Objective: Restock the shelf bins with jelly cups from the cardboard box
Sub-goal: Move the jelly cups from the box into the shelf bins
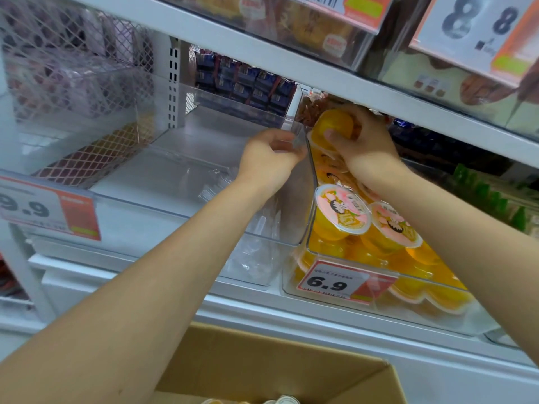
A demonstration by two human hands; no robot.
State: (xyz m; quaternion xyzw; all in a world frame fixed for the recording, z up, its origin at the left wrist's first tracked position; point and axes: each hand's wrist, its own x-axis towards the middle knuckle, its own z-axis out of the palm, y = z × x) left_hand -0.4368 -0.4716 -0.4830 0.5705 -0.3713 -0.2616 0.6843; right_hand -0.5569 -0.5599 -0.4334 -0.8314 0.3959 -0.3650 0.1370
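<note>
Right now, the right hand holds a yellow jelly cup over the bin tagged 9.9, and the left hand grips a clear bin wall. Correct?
Wrong tag: the head view shows the right hand holding the yellow jelly cup over the bin tagged 6.9; the left hand grips the clear bin wall.

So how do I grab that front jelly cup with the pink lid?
The jelly cup sits lid-up on the pile, with the bin wall close on its left and another cup on its right. So probably come from above, fingers on the front and back of its lid rim.
</note>
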